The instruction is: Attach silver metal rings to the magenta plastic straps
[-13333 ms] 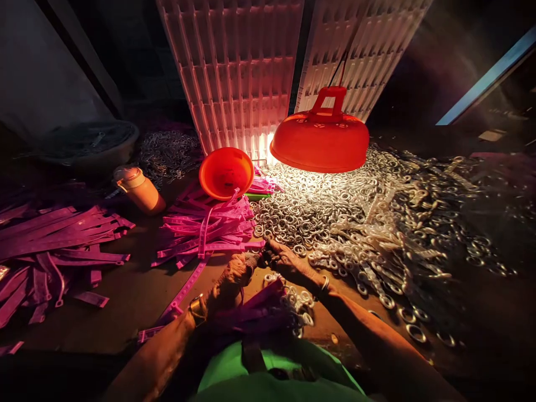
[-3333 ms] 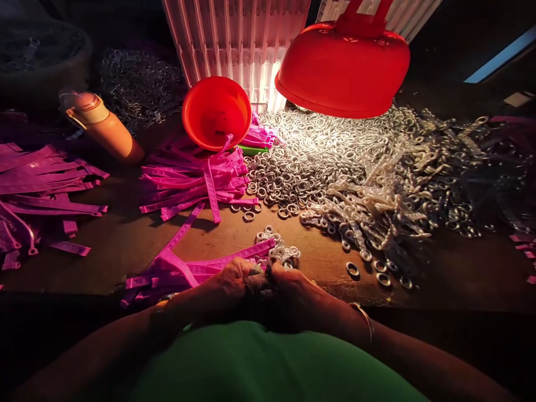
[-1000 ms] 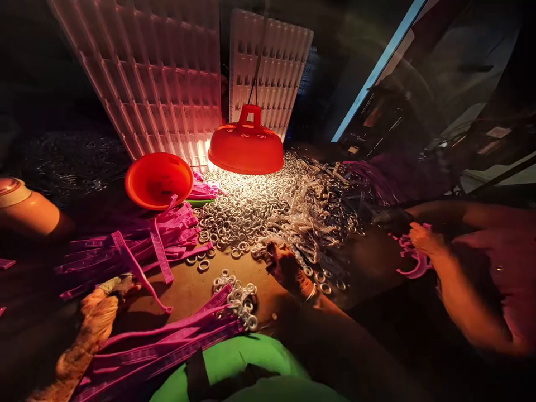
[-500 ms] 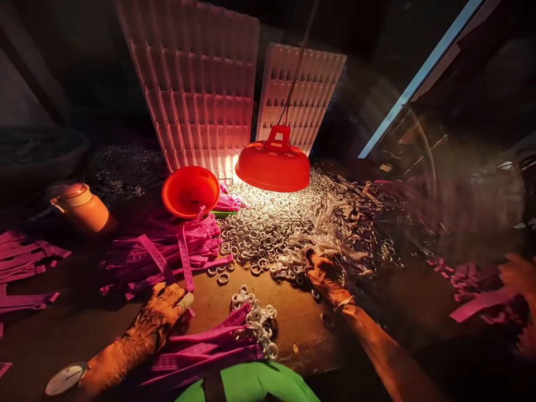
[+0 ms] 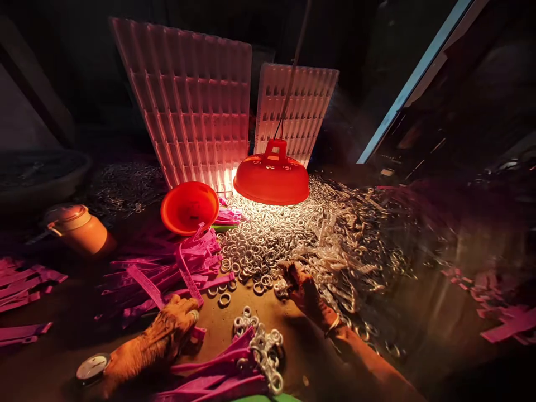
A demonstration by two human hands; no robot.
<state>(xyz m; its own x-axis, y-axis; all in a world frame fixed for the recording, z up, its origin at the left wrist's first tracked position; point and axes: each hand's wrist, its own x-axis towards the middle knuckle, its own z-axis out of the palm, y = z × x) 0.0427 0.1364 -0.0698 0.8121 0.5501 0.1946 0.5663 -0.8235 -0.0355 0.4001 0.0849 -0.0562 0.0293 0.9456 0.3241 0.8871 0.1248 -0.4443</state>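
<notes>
My left hand [image 5: 178, 324] is closed round a magenta strap [image 5: 198, 334], whose short end sticks out below the fingers. Just beyond it lies a heap of similar straps [image 5: 167, 268]. My right hand [image 5: 304, 287] has its fingers bent at the near edge of a large pile of pale rings [image 5: 268, 243]; what is in the fingertips is hidden. Clear, pale strips [image 5: 335, 257] lie mixed with the rings right of that hand. Between my forearms rests a bundle of magenta straps with rings on their ends [image 5: 262, 346].
A red lamp [image 5: 272, 181] hangs low over the pile. Left of it stand a red bowl-shaped shade [image 5: 190, 208] and an orange jug [image 5: 84, 229]. Ribbed trays [image 5: 188, 100] lean upright behind. More magenta straps lie at the far left [image 5: 25, 282] and right [image 5: 511, 324].
My right hand has moved left along the near edge of the ring pile. My left hand has turned slightly, its fingers curled more. A co-worker's hand at the right has left the view.
</notes>
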